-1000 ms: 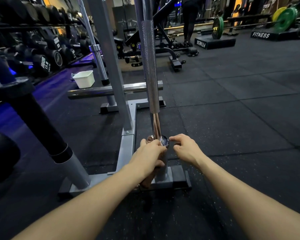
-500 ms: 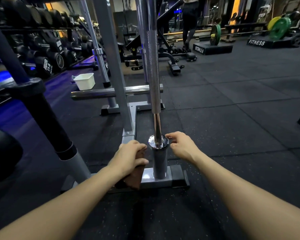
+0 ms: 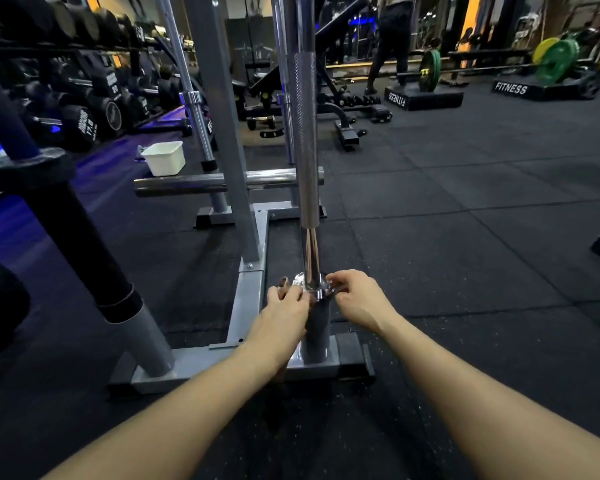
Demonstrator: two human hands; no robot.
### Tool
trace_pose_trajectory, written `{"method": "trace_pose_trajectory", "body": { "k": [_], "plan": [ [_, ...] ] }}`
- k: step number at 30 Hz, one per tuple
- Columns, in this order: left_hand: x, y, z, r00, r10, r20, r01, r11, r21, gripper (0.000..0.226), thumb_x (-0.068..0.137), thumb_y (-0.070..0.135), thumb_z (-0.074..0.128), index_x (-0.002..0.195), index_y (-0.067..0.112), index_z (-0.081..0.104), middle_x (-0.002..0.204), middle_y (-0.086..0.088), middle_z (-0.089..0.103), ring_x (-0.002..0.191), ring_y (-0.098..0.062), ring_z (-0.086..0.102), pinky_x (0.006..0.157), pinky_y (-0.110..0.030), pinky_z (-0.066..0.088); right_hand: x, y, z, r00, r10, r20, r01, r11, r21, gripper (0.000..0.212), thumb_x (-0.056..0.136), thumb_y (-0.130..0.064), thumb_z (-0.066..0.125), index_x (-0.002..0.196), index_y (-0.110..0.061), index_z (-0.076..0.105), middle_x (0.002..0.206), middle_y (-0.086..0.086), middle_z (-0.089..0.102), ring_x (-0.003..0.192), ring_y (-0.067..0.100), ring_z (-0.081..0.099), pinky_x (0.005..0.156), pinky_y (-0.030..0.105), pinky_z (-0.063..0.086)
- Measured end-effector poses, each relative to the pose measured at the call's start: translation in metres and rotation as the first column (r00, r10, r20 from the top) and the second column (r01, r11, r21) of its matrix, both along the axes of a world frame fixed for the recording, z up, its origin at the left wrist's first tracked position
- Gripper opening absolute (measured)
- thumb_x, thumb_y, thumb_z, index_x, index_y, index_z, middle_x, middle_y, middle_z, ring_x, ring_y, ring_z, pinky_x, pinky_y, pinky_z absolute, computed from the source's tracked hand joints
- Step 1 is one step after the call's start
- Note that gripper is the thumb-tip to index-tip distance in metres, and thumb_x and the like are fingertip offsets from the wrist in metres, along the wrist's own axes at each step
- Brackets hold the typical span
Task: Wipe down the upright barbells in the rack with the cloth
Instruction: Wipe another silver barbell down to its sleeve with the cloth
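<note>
Left hand (image 3: 284, 315) clenched on brown cloth (image 3: 284, 284), pressing it against collar of upright barbell (image 3: 305, 140); right hand (image 3: 359, 301) pinching same collar from other side, fingertips curled on chrome rim; barbell standing in grey sleeve of rack (image 3: 252, 306), low and centre; white tub (image 3: 164, 157) on floor behind rack, contents not visible; "FITNESS" printed on black platform (image 3: 541, 90) far right, again upside down on nearer block (image 3: 423, 98); dumbbells (image 3: 84, 123) left, numbers unreadable.
</note>
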State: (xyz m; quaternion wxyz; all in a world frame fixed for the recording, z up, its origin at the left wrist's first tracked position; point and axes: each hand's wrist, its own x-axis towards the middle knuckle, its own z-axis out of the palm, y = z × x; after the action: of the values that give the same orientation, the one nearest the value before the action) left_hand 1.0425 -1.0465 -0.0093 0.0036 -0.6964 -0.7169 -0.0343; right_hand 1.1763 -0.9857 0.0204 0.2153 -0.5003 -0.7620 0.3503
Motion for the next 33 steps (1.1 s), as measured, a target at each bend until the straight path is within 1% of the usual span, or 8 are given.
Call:
{"method": "trace_pose_trajectory", "body": {
  "k": [4, 10, 17, 22, 26, 28, 30, 33],
  "plan": [
    [-0.006, 0.004, -0.001, 0.999, -0.008, -0.047, 0.010, 0.999, 0.034, 0.040, 0.094, 0.007, 0.049, 0.133, 0.014, 0.039, 0.134, -0.001, 0.036, 0.116, -0.029, 0.034, 0.089, -0.036, 0.048, -0.001, 0.001, -0.001, 0.999, -0.025, -0.036, 0.025, 1.000, 0.004, 0.046, 0.085, 0.005, 0.040, 0.119, -0.013, 0.064, 0.107, 0.006, 0.067, 0.102, 0.023, 0.061, 0.087, 0.029, 0.047],
    [-0.035, 0.013, 0.028, 0.992, 0.080, 0.098, -0.079, 0.997, -0.014, 0.035, 0.090, 0.014, 0.058, 0.124, 0.020, 0.050, 0.133, 0.003, 0.039, 0.114, -0.028, 0.034, 0.093, -0.042, 0.044, -0.001, 0.009, -0.003, 0.998, -0.037, -0.059, 0.037, 0.999, -0.005, 0.041, 0.084, 0.002, 0.044, 0.117, -0.012, 0.065, 0.111, 0.006, 0.066, 0.104, 0.022, 0.059, 0.087, 0.026, 0.044],
    [-0.017, 0.035, 0.031, 0.998, 0.033, 0.050, -0.030, 0.997, -0.065, 0.026, 0.088, 0.016, 0.058, 0.113, 0.012, 0.055, 0.126, -0.003, 0.045, 0.113, -0.034, 0.038, 0.091, -0.036, 0.036, -0.009, 0.013, -0.009, 0.997, -0.045, -0.056, 0.045, 0.999, -0.006, 0.046, 0.084, 0.002, 0.042, 0.120, -0.016, 0.064, 0.117, 0.002, 0.063, 0.106, 0.020, 0.058, 0.091, 0.027, 0.045],
    [-0.019, 0.021, 0.023, 0.994, 0.007, 0.106, -0.002, 0.999, -0.054, 0.030, 0.088, 0.013, 0.058, 0.118, 0.016, 0.056, 0.121, -0.001, 0.045, 0.113, -0.030, 0.037, 0.088, -0.037, 0.042, -0.005, 0.012, -0.008, 0.999, -0.031, -0.043, 0.031, 1.000, -0.004, 0.046, 0.084, 0.005, 0.042, 0.120, -0.014, 0.063, 0.111, 0.002, 0.062, 0.097, 0.014, 0.055, 0.082, 0.019, 0.039],
    [-0.017, 0.013, 0.027, 0.988, -0.093, 0.123, 0.102, 0.992, -0.071, 0.029, 0.088, 0.012, 0.058, 0.114, 0.022, 0.061, 0.120, 0.003, 0.048, 0.102, -0.026, 0.038, 0.080, -0.033, 0.039, -0.001, 0.006, -0.001, 0.999, -0.016, -0.041, 0.016, 1.000, -0.004, 0.038, 0.085, -0.001, 0.047, 0.116, -0.012, 0.065, 0.104, 0.001, 0.064, 0.090, 0.012, 0.054, 0.082, 0.021, 0.042],
    [-0.017, 0.011, 0.029, 0.982, -0.139, 0.129, 0.153, 0.983, -0.106, 0.028, 0.086, 0.014, 0.060, 0.112, 0.024, 0.062, 0.119, 0.005, 0.051, 0.096, -0.024, 0.037, 0.084, -0.037, 0.043, 0.001, 0.006, 0.002, 0.999, -0.032, -0.032, 0.032, 0.999, -0.006, 0.037, 0.086, -0.002, 0.047, 0.118, -0.011, 0.064, 0.102, -0.001, 0.060, 0.094, 0.013, 0.054, 0.085, 0.022, 0.042],
    [-0.016, 0.008, 0.032, 0.977, -0.154, 0.150, 0.174, 0.976, -0.130, 0.030, 0.085, 0.017, 0.064, 0.114, 0.026, 0.062, 0.119, 0.007, 0.052, 0.098, -0.025, 0.039, 0.089, -0.040, 0.043, 0.003, 0.010, 0.001, 0.998, -0.061, 0.025, 0.061, 0.998, -0.001, 0.042, 0.086, 0.001, 0.045, 0.123, -0.011, 0.061, 0.115, 0.001, 0.060, 0.107, 0.017, 0.056, 0.093, 0.025, 0.041],
    [-0.021, 0.004, 0.046, 0.966, -0.100, 0.237, 0.128, 0.986, -0.109, 0.029, 0.084, 0.022, 0.066, 0.113, 0.023, 0.062, 0.119, 0.005, 0.051, 0.103, -0.027, 0.042, 0.085, -0.031, 0.039, 0.006, 0.014, 0.002, 0.985, -0.074, 0.154, 0.083, 0.995, -0.049, 0.050, 0.085, 0.000, 0.044, 0.133, -0.012, 0.053, 0.133, 0.008, 0.051, 0.121, 0.023, 0.051, 0.102, 0.033, 0.041]
  ]
}}
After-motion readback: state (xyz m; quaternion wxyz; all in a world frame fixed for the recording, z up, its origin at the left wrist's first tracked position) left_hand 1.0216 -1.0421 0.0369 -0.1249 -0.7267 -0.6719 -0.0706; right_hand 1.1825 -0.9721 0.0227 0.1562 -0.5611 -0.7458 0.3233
